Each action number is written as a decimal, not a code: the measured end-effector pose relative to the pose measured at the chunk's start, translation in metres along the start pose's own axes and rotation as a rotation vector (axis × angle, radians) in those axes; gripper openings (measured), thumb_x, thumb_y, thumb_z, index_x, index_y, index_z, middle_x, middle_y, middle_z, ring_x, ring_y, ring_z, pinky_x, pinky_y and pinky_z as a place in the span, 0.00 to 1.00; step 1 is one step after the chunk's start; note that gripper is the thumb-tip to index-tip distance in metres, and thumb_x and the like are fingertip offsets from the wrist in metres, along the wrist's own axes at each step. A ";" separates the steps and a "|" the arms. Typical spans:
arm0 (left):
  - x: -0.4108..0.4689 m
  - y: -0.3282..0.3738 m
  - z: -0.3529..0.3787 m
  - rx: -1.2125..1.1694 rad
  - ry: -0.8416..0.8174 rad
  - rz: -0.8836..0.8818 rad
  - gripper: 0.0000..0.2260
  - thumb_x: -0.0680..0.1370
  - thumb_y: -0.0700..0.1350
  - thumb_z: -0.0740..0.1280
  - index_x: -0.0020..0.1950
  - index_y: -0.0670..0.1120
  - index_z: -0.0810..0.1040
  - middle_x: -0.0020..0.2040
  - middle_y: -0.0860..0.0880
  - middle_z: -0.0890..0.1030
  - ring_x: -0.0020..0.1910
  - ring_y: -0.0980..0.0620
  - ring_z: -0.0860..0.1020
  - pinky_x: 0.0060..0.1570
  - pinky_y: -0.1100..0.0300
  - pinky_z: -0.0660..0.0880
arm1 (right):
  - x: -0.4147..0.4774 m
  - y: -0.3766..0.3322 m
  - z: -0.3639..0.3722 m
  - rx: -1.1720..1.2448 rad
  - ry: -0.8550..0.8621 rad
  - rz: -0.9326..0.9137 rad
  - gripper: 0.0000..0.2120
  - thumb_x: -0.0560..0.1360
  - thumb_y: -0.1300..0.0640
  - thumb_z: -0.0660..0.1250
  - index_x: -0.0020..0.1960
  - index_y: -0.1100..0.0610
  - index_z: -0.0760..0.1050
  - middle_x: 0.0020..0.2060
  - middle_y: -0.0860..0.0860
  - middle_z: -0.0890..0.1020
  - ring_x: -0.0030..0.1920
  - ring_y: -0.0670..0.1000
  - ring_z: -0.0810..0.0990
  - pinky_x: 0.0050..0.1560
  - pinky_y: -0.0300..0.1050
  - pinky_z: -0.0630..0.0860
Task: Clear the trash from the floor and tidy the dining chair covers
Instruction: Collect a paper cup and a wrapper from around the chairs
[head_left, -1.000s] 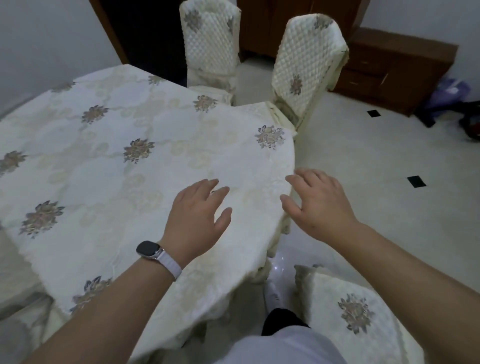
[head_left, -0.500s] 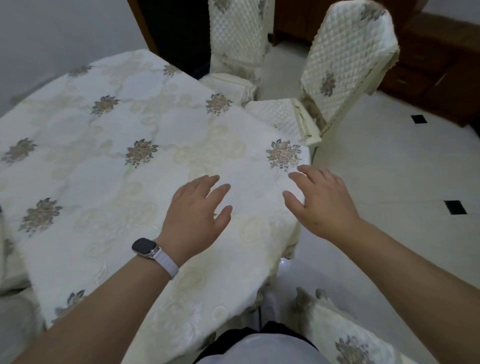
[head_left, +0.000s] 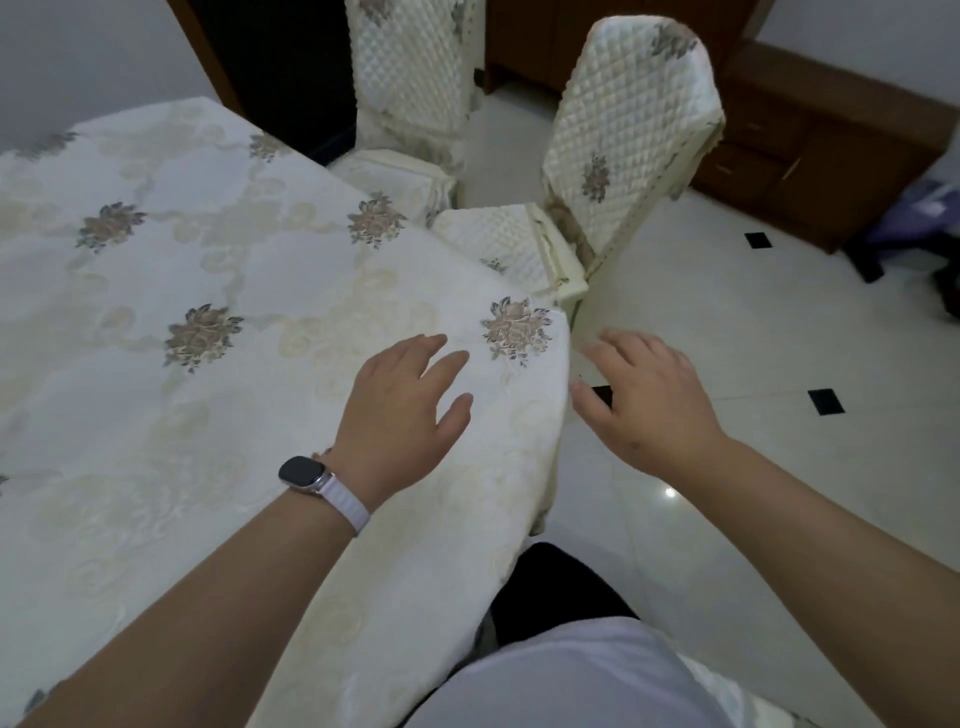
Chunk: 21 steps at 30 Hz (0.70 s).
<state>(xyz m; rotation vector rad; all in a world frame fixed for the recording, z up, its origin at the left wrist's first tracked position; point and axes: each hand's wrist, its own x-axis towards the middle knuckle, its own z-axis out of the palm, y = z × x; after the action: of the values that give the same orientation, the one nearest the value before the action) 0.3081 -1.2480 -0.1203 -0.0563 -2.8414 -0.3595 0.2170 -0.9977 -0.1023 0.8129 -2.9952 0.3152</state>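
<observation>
Chair covers: 2, far cover (head_left: 415, 67) at 12 o'clock, near cover (head_left: 634, 119) at 1 o'clock. Left hand (head_left: 400, 410) and right hand (head_left: 649, 400) are both spread-fingered, empty.

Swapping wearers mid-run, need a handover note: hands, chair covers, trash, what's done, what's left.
Left hand: open, over the tablecloth near the table corner, holding nothing.
Right hand: open, over the floor just off the table edge, holding nothing.
Near chair cover and far chair cover are on their chairs ahead; neither is touched.
Trash: none plainly visible. A purple bundle lies on the floor far right; can't tell what it is.
Done: nothing shown.
Left: probably straighten the covers, near one first, then check the floor.
</observation>
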 end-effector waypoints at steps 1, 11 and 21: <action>0.011 0.004 0.006 -0.003 -0.003 0.015 0.20 0.77 0.54 0.61 0.65 0.45 0.78 0.65 0.42 0.78 0.64 0.39 0.75 0.61 0.45 0.71 | 0.005 0.010 0.000 0.002 -0.005 0.016 0.27 0.75 0.39 0.51 0.64 0.53 0.75 0.65 0.52 0.75 0.65 0.55 0.71 0.63 0.54 0.66; 0.183 0.049 0.090 -0.009 -0.009 0.060 0.18 0.77 0.51 0.65 0.64 0.44 0.79 0.64 0.41 0.78 0.61 0.40 0.76 0.58 0.45 0.74 | 0.124 0.151 0.015 0.073 -0.018 0.032 0.29 0.74 0.38 0.51 0.63 0.54 0.76 0.64 0.54 0.76 0.65 0.57 0.72 0.63 0.55 0.67; 0.413 0.163 0.175 0.025 -0.155 0.085 0.20 0.77 0.53 0.64 0.65 0.45 0.78 0.65 0.41 0.77 0.63 0.39 0.76 0.59 0.43 0.74 | 0.264 0.377 -0.026 0.081 -0.001 -0.018 0.27 0.75 0.40 0.52 0.62 0.56 0.77 0.62 0.55 0.78 0.62 0.58 0.74 0.60 0.54 0.70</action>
<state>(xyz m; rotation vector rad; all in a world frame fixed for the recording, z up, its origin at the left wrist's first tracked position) -0.1233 -1.0454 -0.1300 -0.2077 -2.9841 -0.3134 -0.2011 -0.8064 -0.1285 0.8459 -2.9917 0.4384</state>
